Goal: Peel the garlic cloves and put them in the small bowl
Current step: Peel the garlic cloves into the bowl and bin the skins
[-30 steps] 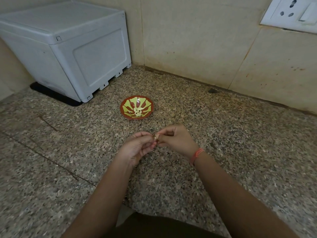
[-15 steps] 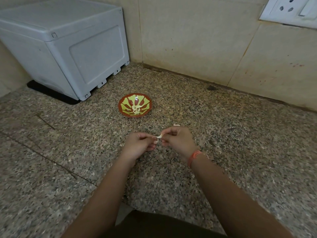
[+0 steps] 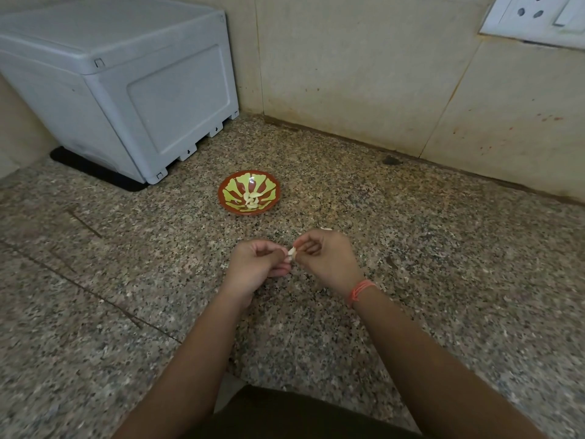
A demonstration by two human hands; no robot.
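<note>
One garlic clove [image 3: 291,251] pinched between left hand [image 3: 253,268] and right hand [image 3: 326,262] | speckled granite counter [image 3: 449,248] | beige tiled wall [image 3: 348,74] corner

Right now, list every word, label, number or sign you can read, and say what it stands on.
No readable text anywhere in view.
Grey plastic box: small dark marks on its lower edge, too small to read.
Socket plate: no lettering shows.
Small bowl: painted pattern only.

Wore a thin band of orange-red thread [image 3: 361,288], wound in several strands, on the right wrist. Showed both forearms [image 3: 196,353] bare down to the left hand [image 3: 253,267] and right hand [image 3: 329,264]. Had on a dark brownish garment [image 3: 285,413], seen only at the bottom edge of view.
</note>
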